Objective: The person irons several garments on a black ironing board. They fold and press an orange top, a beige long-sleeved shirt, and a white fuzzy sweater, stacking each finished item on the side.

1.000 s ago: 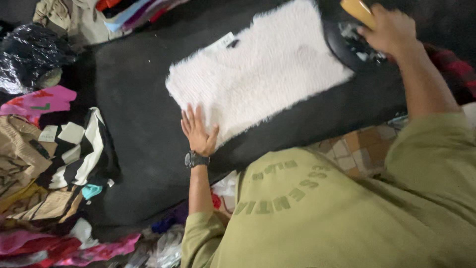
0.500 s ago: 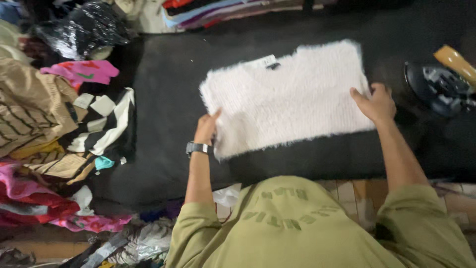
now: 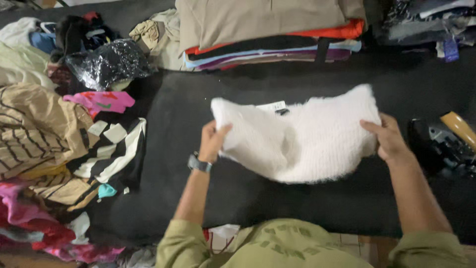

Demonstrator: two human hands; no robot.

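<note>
A fluffy white sweater [image 3: 302, 139] is lifted off the black padded table [image 3: 183, 109], sagging in the middle. My left hand [image 3: 213, 141] grips its left edge, a dark watch on that wrist. My right hand [image 3: 389, 139] grips its right edge. A white label shows at the sweater's top edge. Both arms wear olive green sleeves pushed up.
A stack of folded clothes [image 3: 267, 34] lies at the table's far edge. A heap of mixed garments [image 3: 54, 149] and a shiny black plastic bag [image 3: 106, 62] fill the left side. An iron [image 3: 446, 144] with a tan handle rests at the right.
The sweater lay flat on the table with my hands pressed at its edges. Now both hands have gripped the sides and raised it, so it droops between them.
</note>
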